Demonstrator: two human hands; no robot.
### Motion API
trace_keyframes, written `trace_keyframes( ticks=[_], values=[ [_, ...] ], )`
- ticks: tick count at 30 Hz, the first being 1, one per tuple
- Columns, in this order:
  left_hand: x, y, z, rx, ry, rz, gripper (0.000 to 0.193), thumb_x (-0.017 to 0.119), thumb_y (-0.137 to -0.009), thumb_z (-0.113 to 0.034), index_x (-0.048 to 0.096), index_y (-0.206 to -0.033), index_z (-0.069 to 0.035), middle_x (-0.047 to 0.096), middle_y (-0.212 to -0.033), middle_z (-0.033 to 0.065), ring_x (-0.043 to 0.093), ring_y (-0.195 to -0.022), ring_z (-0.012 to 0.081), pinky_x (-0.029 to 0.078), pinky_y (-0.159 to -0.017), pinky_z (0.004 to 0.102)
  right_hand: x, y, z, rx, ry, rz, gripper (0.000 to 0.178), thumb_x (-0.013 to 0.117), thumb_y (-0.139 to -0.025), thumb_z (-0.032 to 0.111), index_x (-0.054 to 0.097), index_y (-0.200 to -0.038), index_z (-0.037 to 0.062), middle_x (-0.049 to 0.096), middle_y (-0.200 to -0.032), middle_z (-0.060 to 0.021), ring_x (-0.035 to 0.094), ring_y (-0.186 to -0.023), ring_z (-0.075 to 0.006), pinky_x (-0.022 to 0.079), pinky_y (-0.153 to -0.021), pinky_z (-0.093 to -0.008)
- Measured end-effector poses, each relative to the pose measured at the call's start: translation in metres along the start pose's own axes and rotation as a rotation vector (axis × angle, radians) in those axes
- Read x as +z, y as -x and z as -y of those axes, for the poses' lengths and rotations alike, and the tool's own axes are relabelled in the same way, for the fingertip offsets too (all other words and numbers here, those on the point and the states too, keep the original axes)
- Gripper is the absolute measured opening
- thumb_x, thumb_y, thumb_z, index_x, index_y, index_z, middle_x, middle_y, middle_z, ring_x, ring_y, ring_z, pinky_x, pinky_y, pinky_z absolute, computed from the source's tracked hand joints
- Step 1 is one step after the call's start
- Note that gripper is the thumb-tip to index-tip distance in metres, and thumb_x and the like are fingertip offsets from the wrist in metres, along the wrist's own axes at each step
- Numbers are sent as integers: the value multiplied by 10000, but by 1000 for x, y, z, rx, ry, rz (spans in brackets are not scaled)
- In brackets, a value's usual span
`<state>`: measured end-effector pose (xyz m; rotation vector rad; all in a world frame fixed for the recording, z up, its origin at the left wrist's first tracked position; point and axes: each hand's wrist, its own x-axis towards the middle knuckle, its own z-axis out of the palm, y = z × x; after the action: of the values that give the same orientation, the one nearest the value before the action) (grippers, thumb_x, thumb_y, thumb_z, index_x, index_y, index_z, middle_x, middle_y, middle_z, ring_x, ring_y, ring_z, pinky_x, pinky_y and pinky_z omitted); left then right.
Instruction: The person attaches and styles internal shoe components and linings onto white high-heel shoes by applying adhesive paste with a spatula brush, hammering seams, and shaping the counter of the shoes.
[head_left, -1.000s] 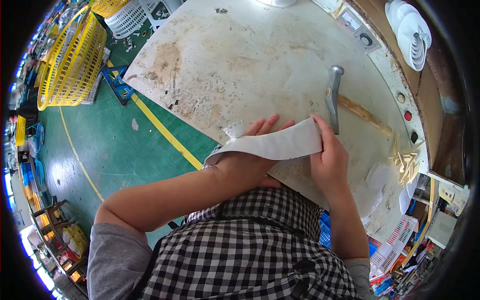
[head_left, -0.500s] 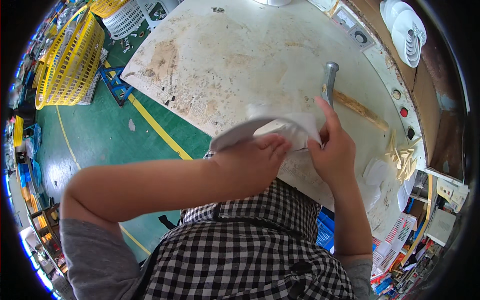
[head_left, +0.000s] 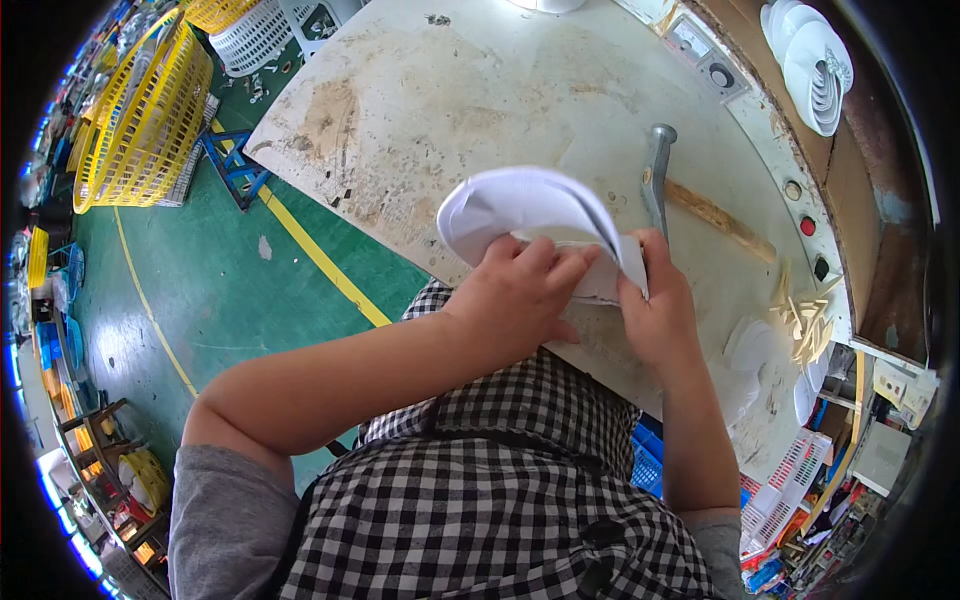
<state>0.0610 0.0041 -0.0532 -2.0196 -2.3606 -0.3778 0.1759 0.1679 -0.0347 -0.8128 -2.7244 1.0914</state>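
A white, curved, flexible piece shaped like a shoe insole is held up over the table's near edge, its broad end bent up on the left. My right hand pinches its narrow end between thumb and fingers. My left hand is curled against its inner side, with the fingertips partly hidden behind the lower edge. A second white layer shows under the bend, between the two hands. Just beyond my right hand lies a hammer with a grey metal head and a wooden handle.
The worn, stained white table spreads ahead. At right are thin wooden strips, white cut pieces and a panel with a dial and a red button. White insoles are stacked top right. Yellow baskets stand left.
The insole's broad end has swung up and away from me, showing its white face. My left hand has shifted from lying flat along it to curled fingers. My right index finger has folded down.
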Motion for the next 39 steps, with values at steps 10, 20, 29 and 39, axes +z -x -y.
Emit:
trace_keyframes(
  ticks=[10, 20, 29, 39],
  values=[
    [9, 25, 2, 11, 85, -91, 854, 769, -653, -476, 504, -1335, -37, 530, -1218, 42, 544, -1062, 209, 517, -880, 373, 0, 5, 5, 9, 47, -7, 378, 568, -841, 95, 442, -1196, 132, 650, -927, -209, 620, -906, -442, 481, -762, -517],
    [4, 7, 8, 52, 183, -21, 692, 738, -760, -393, 497, -1353, -127, 514, -1214, 51, 535, -1059, 247, 497, -901, 387, -2, 3, 8, -44, 151, 27, 396, 585, -828, 81, 421, -1188, 102, 655, -924, -199, 632, -892, -425, 484, -749, -503],
    [-10, 3, 24, 294, 79, 42, 483, 684, -817, -311, 592, -1260, -142, 525, -1087, 50, 522, -1064, 253, 501, -849, 404, -2, 7, 6, -15, 77, 40, 408, 596, -826, 102, 422, -1196, 99, 653, -956, -199, 632, -922, -419, 487, -775, -487],
    [4, -17, 2, -28, 475, -156, 200, 736, -766, -197, 694, -938, -103, 621, -921, 57, 615, -892, 279, 519, -775, 404, -6, 5, 0, -21, 8, 53, 428, 613, -834, 114, 424, -1217, 117, 655, -973, -203, 632, -916, -424, 491, -769, -482]
  ],
)
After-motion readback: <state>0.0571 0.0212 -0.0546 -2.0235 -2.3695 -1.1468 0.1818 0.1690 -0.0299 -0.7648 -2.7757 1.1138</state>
